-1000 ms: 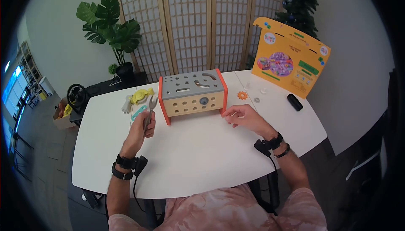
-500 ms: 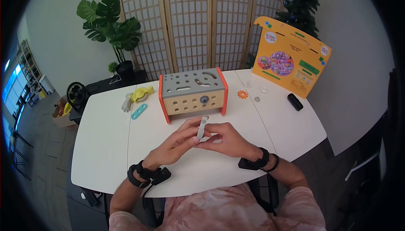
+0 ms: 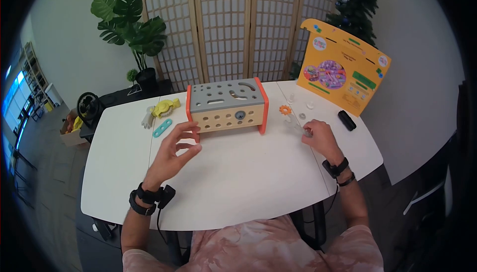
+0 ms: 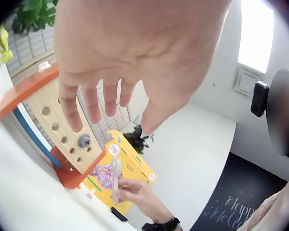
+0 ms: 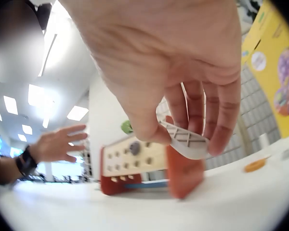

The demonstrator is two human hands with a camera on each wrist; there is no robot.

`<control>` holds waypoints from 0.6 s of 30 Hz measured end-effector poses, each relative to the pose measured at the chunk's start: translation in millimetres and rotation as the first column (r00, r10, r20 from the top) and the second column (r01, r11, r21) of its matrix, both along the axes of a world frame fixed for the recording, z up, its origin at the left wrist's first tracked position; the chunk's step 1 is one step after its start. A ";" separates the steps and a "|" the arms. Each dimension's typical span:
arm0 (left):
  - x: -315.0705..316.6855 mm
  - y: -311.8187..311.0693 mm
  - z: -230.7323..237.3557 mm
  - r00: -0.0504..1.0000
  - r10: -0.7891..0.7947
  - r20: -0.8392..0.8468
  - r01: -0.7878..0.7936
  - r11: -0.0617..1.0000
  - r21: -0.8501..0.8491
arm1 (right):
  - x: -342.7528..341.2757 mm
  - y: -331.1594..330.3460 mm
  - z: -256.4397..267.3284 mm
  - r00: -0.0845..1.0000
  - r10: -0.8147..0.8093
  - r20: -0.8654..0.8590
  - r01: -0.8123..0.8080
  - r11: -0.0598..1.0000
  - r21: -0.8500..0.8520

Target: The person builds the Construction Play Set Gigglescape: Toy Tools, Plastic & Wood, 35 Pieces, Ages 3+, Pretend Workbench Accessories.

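Over the right part of the white table (image 3: 248, 182), my right hand (image 3: 322, 138) pinches a grey toy wrench (image 3: 295, 125) between thumb and fingers. Its forked head points toward the orange toy gear (image 3: 284, 109). The right wrist view shows the ribbed side of the handle under my fingertips (image 5: 220, 139). My left hand (image 3: 174, 156) holds nothing, its fingers spread and slightly bent in front of the left leg of the toy workbench (image 3: 226, 115). That bench has a grey slotted top, a wooden front with holes and a grey screw (image 3: 240, 115), and red-orange ends.
Left of the bench lie a teal strip (image 3: 162, 128), a yellow toy tool (image 3: 166, 107) and a grey piece (image 3: 147, 118). A small grey ring (image 3: 302, 116), two pale pegs (image 3: 310, 105) and a black case (image 3: 347, 120) lie right. A yellow box (image 3: 343, 68) stands behind.
The wrench passed from my left hand to my right, the hands meeting in front of the bench. My right hand then carried it rightward, while the left moved back left.
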State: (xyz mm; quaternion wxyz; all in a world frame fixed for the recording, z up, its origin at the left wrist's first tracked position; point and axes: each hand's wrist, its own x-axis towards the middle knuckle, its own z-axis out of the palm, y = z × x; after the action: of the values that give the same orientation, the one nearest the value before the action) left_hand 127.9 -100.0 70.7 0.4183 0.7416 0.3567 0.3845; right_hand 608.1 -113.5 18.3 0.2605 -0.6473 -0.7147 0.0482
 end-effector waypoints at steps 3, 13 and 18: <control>-24.0 12.3 -5.4 0.986 0.165 -0.007 -0.165 0.986 0.010 | 42.9 -5.2 -20.1 0.977 -0.117 0.177 0.125 0.992 -0.031; -40.6 19.3 -1.1 0.962 0.270 0.043 -0.269 0.963 -0.026 | 49.4 8.6 -8.9 0.913 -0.296 0.282 0.307 0.952 0.005; -29.8 21.1 0.6 0.981 0.192 0.019 -0.191 0.981 -0.042 | 19.9 79.7 -9.3 0.973 -0.080 0.218 0.065 0.995 0.073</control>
State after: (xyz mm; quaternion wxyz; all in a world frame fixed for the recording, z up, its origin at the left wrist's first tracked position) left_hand 98.1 -78.8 71.3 0.3981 0.6908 0.4293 0.4243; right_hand 628.0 -33.8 9.0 0.2023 -0.6655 -0.7162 -0.0569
